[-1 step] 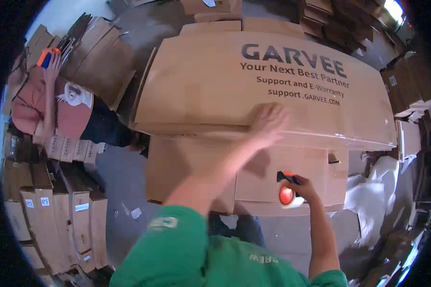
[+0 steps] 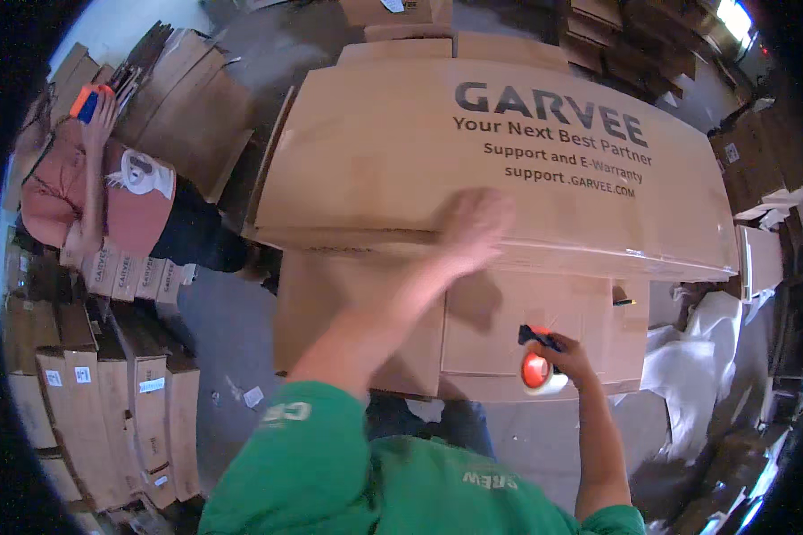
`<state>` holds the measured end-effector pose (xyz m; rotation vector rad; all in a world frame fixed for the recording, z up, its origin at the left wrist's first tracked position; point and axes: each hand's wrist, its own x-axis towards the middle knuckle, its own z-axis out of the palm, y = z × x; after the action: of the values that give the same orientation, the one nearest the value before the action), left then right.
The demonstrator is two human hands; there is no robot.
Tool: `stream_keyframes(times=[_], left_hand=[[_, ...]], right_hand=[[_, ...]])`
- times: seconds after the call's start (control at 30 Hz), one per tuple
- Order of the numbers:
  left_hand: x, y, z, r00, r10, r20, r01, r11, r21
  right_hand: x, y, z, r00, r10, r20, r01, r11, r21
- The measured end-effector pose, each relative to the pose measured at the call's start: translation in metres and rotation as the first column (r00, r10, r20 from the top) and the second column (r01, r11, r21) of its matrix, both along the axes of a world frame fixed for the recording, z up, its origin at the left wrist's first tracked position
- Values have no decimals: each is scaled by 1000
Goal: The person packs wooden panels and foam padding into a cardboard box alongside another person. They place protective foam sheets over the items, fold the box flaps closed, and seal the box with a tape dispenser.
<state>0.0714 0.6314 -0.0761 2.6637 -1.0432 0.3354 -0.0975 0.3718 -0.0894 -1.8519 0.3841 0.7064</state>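
A large long cardboard box (image 2: 375,152) with dark print lies across the middle. My left hand (image 2: 479,223), somewhat blurred, reaches over the box's near top edge; it looks flat on the cardboard, holding nothing. Lower down on the right, my right hand (image 2: 573,361) is closed round the handle of a tape dispenser (image 2: 535,366) in orange and black, with a pale roll of tape on it. The dispenser hangs above a lower cardboard box (image 2: 509,312), apart from the large box.
A small dark and yellow tool (image 2: 625,302) lies on the lower cardboard at right. White sheeting (image 2: 705,357) is heaped beside it. Another person (image 2: 107,187) stands at left holding an orange and blue tape dispenser (image 2: 89,102). Upright cartons (image 2: 111,419) line the lower left.
My left hand has slid a little to the left along the near edge of the large box. The tape dispenser in my right hand has turned slightly.
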Motion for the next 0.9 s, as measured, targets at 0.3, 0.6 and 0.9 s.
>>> stream_keyframes(times=[0.3,0.6,0.9], left_hand=[[-33,287,4,989,141,-41,-143,989,-45],[-34,280,-1,989,134,-66,-149,885,-440],[-29,297,-12,992,82,-99,-124,821,-558]], right_hand=[[-18,188,100,983,90,158,-101,993,60],[199,397,208,833,442,332,-66,676,-734],[28,387,96,876,398,272,-118,725,-678]])
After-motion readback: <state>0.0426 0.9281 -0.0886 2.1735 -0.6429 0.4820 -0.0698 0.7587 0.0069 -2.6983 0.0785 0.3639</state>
